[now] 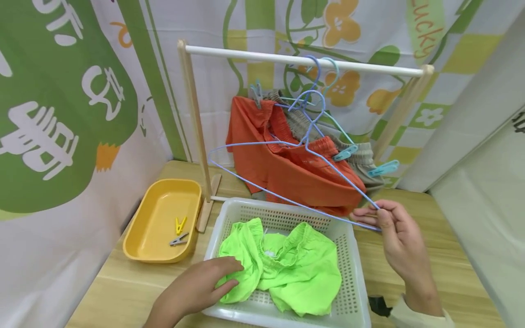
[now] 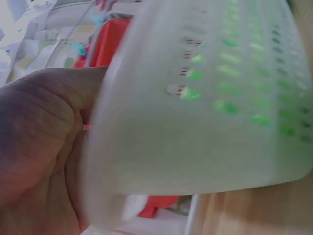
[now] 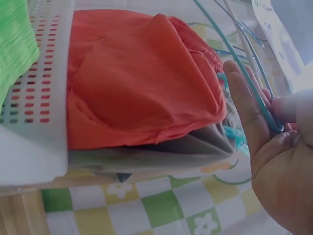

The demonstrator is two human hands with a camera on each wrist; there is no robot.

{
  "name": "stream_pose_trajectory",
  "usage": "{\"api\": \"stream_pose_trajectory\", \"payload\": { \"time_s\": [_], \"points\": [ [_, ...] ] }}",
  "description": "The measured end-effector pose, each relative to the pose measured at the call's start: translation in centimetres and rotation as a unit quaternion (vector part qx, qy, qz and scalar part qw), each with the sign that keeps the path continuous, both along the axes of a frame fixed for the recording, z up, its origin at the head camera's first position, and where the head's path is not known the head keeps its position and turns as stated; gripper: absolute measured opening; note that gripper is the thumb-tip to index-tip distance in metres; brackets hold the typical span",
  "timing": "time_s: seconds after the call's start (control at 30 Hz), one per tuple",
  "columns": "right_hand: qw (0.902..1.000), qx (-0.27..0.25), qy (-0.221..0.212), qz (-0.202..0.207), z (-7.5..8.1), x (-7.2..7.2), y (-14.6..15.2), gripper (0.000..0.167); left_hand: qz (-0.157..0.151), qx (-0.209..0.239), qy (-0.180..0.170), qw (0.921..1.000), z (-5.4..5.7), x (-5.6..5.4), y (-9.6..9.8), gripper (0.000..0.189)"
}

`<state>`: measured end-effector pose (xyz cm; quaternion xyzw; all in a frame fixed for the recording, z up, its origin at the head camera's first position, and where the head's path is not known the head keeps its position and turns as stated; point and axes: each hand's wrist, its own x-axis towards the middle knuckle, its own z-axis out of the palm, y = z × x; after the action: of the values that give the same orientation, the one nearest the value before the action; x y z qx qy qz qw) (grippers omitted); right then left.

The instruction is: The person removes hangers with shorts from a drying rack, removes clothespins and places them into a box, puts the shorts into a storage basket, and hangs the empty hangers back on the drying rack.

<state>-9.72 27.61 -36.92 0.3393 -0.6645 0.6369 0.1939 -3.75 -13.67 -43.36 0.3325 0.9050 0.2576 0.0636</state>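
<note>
Bright green shorts (image 1: 303,278): in the white basket (image 1: 347,269), bunched, waistband gathered towards the far side. Left hand (image 1: 198,283) is over their left end, fingers loosely extended, thumb apart, gripping nothing visible. Can't tell if fingertips touch the cloth; basket wall hides them in the left wrist view.

Right hand (image 1: 404,239) has fingers and thumb clamped on one corner of the blue hanger (image 1: 306,138). Hook is off the bar, frame in front of the orange shorts (image 1: 293,175).

My read: step is bringing shorts and hanger together. Pick up by the waistband, not a leg, else the cloth twists. Spread the elastic flat first. Corner grip leaves the far end unsupported, likely to swing; a hold near the neck should steady it. Keep the wire clear of the orange shorts and teal clip (image 1: 346,153), snag risk.

Grey shorts (image 1: 362,156) hang behind the orange pair on the rack (image 1: 246,55). Yellow tray (image 1: 157,216) on the table (image 1: 443,255) holds a yellow clip (image 1: 179,226) and a grey clip (image 1: 178,239), left-hand side.
</note>
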Motion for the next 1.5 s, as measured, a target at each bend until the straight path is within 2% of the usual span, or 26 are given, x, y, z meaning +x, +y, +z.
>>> {"api": "stream_pose_trajectory", "payload": {
  "time_s": [0.1, 0.2, 0.33, 0.43, 0.5, 0.57, 0.67, 0.73, 0.83, 0.97, 1.1, 1.3, 1.43, 1.5],
  "points": [
    [0.9998, 0.013, 0.006, -0.016, 0.7, -0.4, -0.8, 0.02, -0.009, -0.008, 0.015, 0.9998, -0.8, 0.0, 0.4, 0.028],
    [0.9988, 0.032, 0.0, -0.037, 1.7, -0.8, -1.6, 0.021, -0.006, 0.001, 0.059, 0.9983, -1.6, -0.1, 0.5, 0.026],
    [0.9941, 0.072, -0.009, -0.08, 3.1, -1.4, -2.8, 0.022, 0.032, 0.047, 0.131, 0.9897, -2.7, -0.4, 0.4, 0.031],
    [0.9918, 0.084, -0.011, -0.095, 4.0, -2.0, -3.8, 0.022, 0.08, 0.081, 0.145, 0.9828, -3.4, -0.5, 0.3, 0.042],
    [0.991, 0.086, -0.009, -0.102, 4.3, -2.3, -4.4, 0.022, 0.114, 0.102, 0.127, 0.9801, -3.7, -0.6, 0.2, 0.05],
    [0.9932, 0.07, -0.014, -0.092, 4.6, -2.7, -4.9, 0.022, 0.143, 0.131, 0.091, 0.9767, -4.0, -0.6, 0.1, 0.056],
    [0.9954, 0.047, -0.017, -0.082, 4.9, -3.3, -5.6, 0.022, 0.178, 0.185, 0.031, 0.9659, -4.5, -0.8, 0.0, 0.059],
    [0.9972, 0.023, -0.017, -0.069, 5.1, -3.7, -5.9, 0.023, 0.195, 0.227, -0.006, 0.9542, -4.8, -1.0, 0.0, 0.059],
    [0.9969, 0.014, -0.006, -0.077, 5.3, -4.0, -6.5, 0.023, 0.216, 0.282, -0.048, 0.9334, -5.2, -1.1, -0.1, 0.056],
    [0.995, 0.02, 0.0, -0.097, 5.6, -4.4, -7.5, 0.023, 0.236, 0.329, -0.08, 0.9107, -5.4, -1.1, -0.1, 0.055],
    [0.9938, 0.026, -0.003, -0.108, 5.8, -4.8, -8.5, 0.022, 0.243, 0.355, -0.098, 0.8973, -5.5, -1.2, -0.2, 0.055],
    [0.994, 0.016, 0.005, -0.108, 5.5, -5.3, -9.2, 0.022, 0.226, 0.406, -0.112, 0.8786, -5.8, -1.3, -0.5, 0.052],
    [0.9916, 0.013, 0.016, -0.128, 5.9, -5.5, -9.4, 0.024, 0.221, 0.419, -0.113, 0.8734, -6.0, -1.3, -0.6, 0.052],
    [0.9904, 0.011, 0.016, -0.137, 6.2, -5.5, -9.3, 0.024, 0.218, 0.421, -0.114, 0.8733, -6.0, -1.3, -0.6, 0.051]
  ]
}}
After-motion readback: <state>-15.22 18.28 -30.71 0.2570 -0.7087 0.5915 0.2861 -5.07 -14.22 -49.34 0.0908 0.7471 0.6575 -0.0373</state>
